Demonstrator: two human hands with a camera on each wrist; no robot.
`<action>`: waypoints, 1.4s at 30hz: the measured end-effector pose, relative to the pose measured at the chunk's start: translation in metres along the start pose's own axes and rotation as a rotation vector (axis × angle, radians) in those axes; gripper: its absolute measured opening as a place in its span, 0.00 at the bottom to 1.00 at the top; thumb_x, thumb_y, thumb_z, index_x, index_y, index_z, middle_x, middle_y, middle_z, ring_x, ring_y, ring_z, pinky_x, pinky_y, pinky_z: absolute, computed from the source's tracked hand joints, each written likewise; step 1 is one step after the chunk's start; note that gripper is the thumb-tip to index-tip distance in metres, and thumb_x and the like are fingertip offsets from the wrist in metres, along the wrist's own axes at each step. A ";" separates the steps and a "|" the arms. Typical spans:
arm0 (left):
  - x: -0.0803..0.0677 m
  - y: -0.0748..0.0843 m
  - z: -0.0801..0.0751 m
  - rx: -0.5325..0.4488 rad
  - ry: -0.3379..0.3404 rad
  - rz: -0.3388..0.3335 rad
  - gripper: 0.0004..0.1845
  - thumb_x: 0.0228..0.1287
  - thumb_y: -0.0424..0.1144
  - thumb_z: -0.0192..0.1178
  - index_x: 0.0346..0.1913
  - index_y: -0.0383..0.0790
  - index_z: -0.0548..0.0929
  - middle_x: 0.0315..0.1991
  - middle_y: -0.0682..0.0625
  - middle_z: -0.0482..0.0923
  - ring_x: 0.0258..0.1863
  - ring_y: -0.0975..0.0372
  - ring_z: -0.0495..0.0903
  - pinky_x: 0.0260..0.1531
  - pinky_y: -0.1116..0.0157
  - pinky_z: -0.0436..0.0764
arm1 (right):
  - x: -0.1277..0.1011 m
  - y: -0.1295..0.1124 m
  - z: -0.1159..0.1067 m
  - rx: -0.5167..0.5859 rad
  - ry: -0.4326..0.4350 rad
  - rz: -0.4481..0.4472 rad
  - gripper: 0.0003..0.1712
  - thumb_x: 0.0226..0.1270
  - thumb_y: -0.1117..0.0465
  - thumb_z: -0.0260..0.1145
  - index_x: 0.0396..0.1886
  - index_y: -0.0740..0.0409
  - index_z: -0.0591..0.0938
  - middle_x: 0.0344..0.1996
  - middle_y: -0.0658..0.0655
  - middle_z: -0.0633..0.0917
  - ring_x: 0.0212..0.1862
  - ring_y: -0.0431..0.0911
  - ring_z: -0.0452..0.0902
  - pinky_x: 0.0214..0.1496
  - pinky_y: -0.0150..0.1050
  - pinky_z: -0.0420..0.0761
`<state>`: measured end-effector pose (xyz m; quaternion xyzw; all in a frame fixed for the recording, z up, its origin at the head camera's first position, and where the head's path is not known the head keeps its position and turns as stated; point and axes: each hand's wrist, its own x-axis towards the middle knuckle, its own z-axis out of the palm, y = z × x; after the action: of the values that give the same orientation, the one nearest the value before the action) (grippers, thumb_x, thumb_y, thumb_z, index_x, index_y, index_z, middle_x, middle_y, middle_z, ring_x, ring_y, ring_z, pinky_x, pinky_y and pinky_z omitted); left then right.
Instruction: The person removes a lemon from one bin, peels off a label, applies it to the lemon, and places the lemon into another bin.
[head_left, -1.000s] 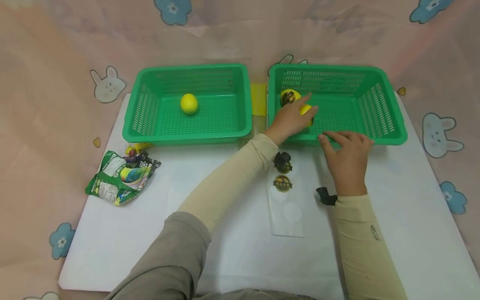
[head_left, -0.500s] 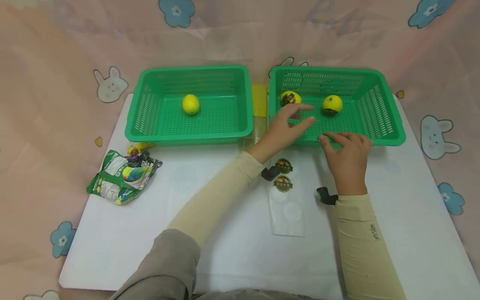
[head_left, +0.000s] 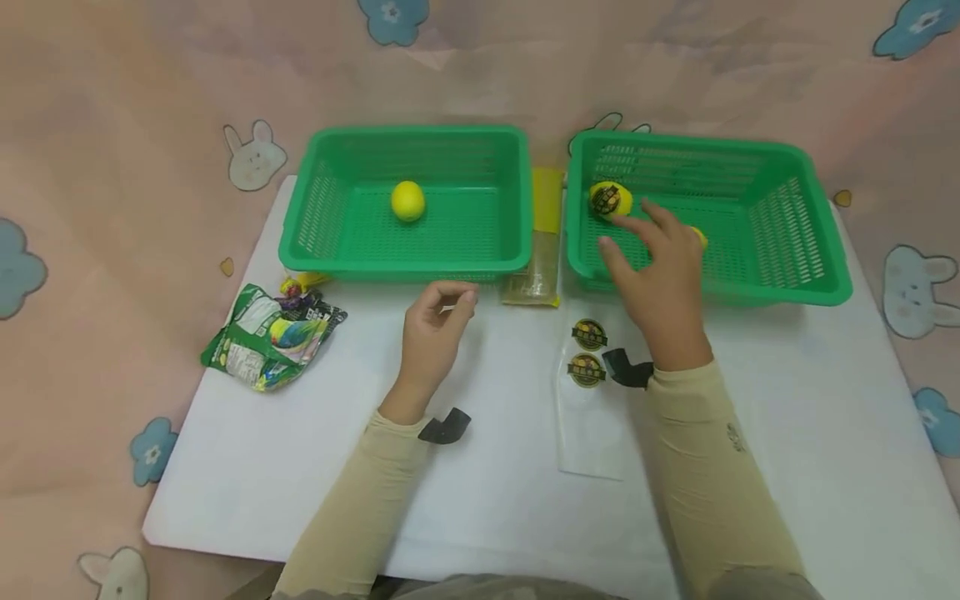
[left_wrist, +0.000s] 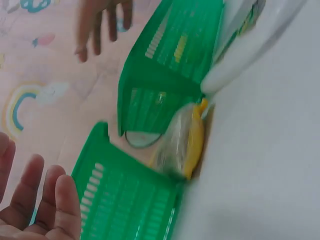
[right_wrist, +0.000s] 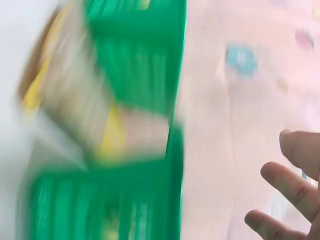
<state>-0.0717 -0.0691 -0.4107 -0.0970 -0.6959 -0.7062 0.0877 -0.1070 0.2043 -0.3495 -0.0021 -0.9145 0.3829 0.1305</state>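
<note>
The left hand had withdrawn, loosely curled and empty, from the right green plastic basket, while the open right hand had reached over its stickered yellow lemon.

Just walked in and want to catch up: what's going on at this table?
A person in beige sleeves works at a white board holding two green plastic baskets. The right hand reaches with spread fingers into the right green basket, beside a stickered yellow ball and over another yellow ball. The left hand hovers loosely curled, holding nothing, before the left green basket, which holds one plain yellow ball.
</note>
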 end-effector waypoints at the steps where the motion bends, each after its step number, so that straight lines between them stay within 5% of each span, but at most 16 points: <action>1: -0.001 -0.001 -0.005 0.012 0.015 0.001 0.09 0.79 0.30 0.60 0.52 0.25 0.82 0.50 0.33 0.82 0.48 0.60 0.81 0.49 0.64 0.84 | 0.005 -0.009 0.009 0.007 -0.031 -0.026 0.25 0.78 0.47 0.69 0.67 0.53 0.85 0.80 0.55 0.67 0.78 0.62 0.54 0.75 0.65 0.61; 9: 0.002 -0.004 -0.026 0.080 0.056 0.000 0.11 0.79 0.33 0.60 0.53 0.26 0.82 0.51 0.37 0.83 0.49 0.59 0.82 0.51 0.62 0.84 | 0.020 -0.053 0.091 -0.103 -0.299 -0.081 0.28 0.75 0.41 0.70 0.66 0.52 0.86 0.82 0.67 0.57 0.81 0.67 0.47 0.76 0.65 0.63; 15: 0.014 0.002 -0.039 0.079 0.074 -0.001 0.11 0.79 0.34 0.61 0.54 0.28 0.83 0.51 0.42 0.83 0.48 0.58 0.81 0.51 0.62 0.84 | 0.016 -0.060 0.103 -0.142 -0.324 -0.073 0.22 0.77 0.42 0.69 0.51 0.55 0.92 0.81 0.70 0.59 0.80 0.69 0.48 0.77 0.63 0.63; 19: 0.043 0.020 -0.047 0.060 0.082 0.014 0.11 0.78 0.33 0.61 0.54 0.28 0.83 0.50 0.45 0.82 0.47 0.58 0.80 0.50 0.63 0.82 | 0.017 -0.062 0.101 -0.158 -0.329 -0.074 0.23 0.77 0.43 0.69 0.48 0.57 0.92 0.80 0.71 0.60 0.80 0.69 0.49 0.78 0.62 0.61; 23: 0.096 0.048 -0.055 0.054 0.082 -0.017 0.12 0.78 0.33 0.62 0.58 0.32 0.83 0.54 0.45 0.82 0.49 0.57 0.81 0.53 0.62 0.82 | 0.018 -0.062 0.100 -0.165 -0.350 -0.060 0.22 0.77 0.43 0.68 0.47 0.58 0.91 0.81 0.71 0.59 0.81 0.68 0.47 0.79 0.61 0.60; 28: 0.172 0.061 -0.069 0.188 0.057 -0.190 0.17 0.79 0.42 0.63 0.65 0.44 0.84 0.63 0.48 0.80 0.59 0.57 0.79 0.59 0.60 0.80 | 0.019 -0.061 0.101 -0.165 -0.366 -0.042 0.22 0.77 0.43 0.69 0.47 0.57 0.91 0.81 0.70 0.58 0.81 0.67 0.47 0.79 0.60 0.59; 32: 0.213 0.043 -0.077 0.479 -0.084 -0.482 0.25 0.79 0.50 0.62 0.75 0.53 0.77 0.75 0.51 0.70 0.71 0.57 0.70 0.68 0.58 0.74 | 0.019 -0.059 0.102 -0.174 -0.369 -0.038 0.22 0.77 0.43 0.69 0.46 0.57 0.91 0.81 0.69 0.58 0.81 0.68 0.47 0.79 0.60 0.60; 35: 0.227 0.022 -0.082 0.637 -0.245 -0.696 0.32 0.80 0.50 0.61 0.81 0.53 0.68 0.83 0.49 0.57 0.77 0.51 0.63 0.71 0.51 0.72 | 0.019 -0.059 0.102 -0.173 -0.372 -0.031 0.21 0.77 0.42 0.69 0.46 0.56 0.91 0.81 0.69 0.58 0.81 0.68 0.47 0.79 0.60 0.61; 37: 0.231 0.012 -0.085 0.678 -0.320 -0.779 0.35 0.80 0.47 0.61 0.83 0.51 0.64 0.84 0.46 0.53 0.77 0.46 0.63 0.69 0.48 0.74 | 0.019 -0.059 0.102 -0.172 -0.375 -0.028 0.22 0.76 0.43 0.69 0.46 0.57 0.91 0.81 0.69 0.58 0.81 0.67 0.47 0.79 0.60 0.61; 42: 0.232 -0.004 -0.089 0.698 -0.320 -0.805 0.34 0.79 0.38 0.62 0.83 0.44 0.65 0.81 0.41 0.60 0.72 0.44 0.70 0.65 0.53 0.79 | 0.020 -0.061 0.100 -0.185 -0.368 -0.041 0.22 0.76 0.42 0.69 0.45 0.56 0.92 0.81 0.69 0.59 0.81 0.67 0.48 0.79 0.59 0.60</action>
<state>-0.2979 -0.1556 -0.3557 0.1051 -0.8754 -0.3878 -0.2688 -0.1450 0.0929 -0.3695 0.0746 -0.9541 0.2882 -0.0317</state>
